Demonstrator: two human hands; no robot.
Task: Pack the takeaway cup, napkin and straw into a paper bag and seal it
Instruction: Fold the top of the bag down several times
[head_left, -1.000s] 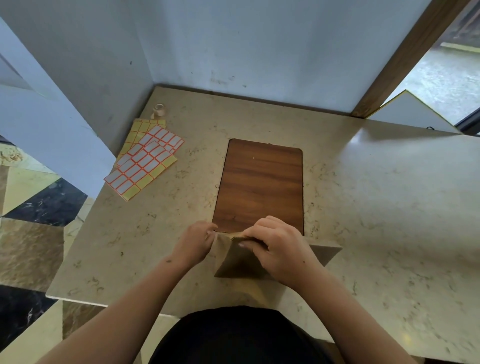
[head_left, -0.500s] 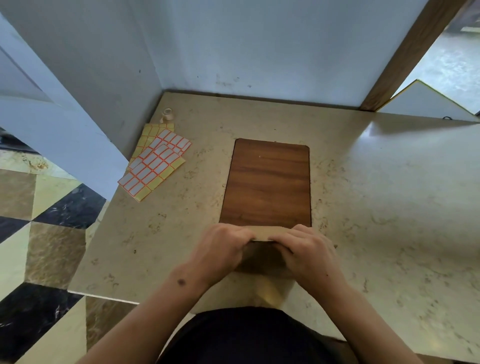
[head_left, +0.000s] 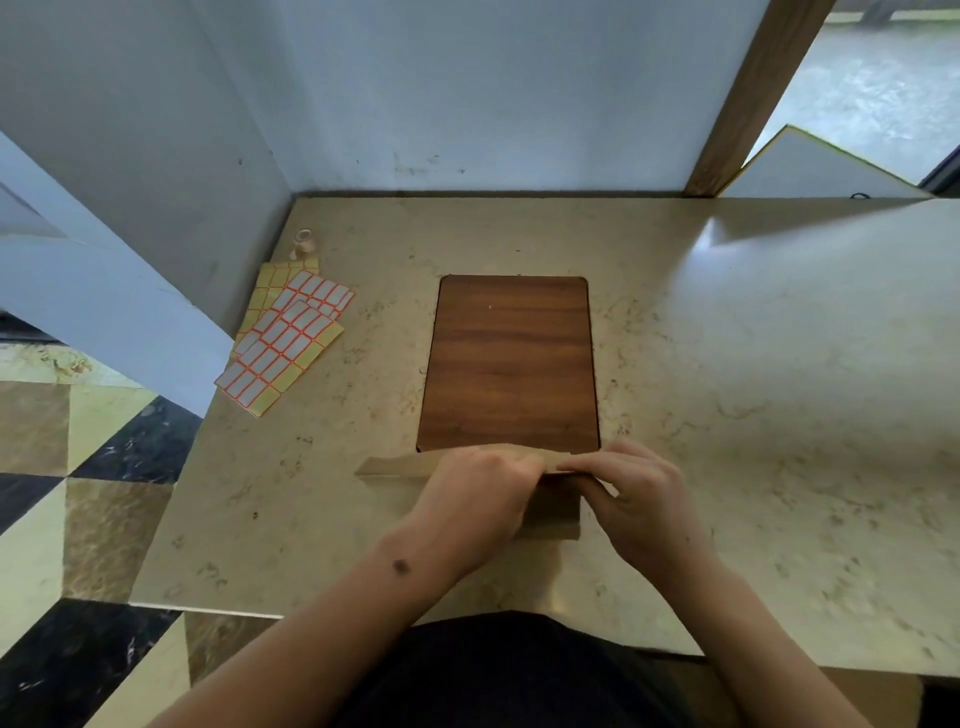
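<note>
A brown paper bag (head_left: 558, 512) stands at the near edge of the marble counter, just in front of the wooden board. Its top is folded over into a flat strip that sticks out to the left. My left hand (head_left: 475, 501) and my right hand (head_left: 636, 501) both pinch that folded top, fingertips meeting over the middle of the bag. The hands cover most of the bag. No cup, napkin or straw shows anywhere; whether they are inside the bag cannot be seen.
A wooden board (head_left: 511, 364) lies flat in the middle of the marble counter (head_left: 753, 389). Sheets of white labels (head_left: 285, 345) lie at the back left beside a small tape roll (head_left: 304, 244). Walls close the back and left; the counter's left edge drops to the floor.
The bag's top has gone from half open to folded flat. Both hands came together on the fold, and a strip of the fold now sticks out to the left.
</note>
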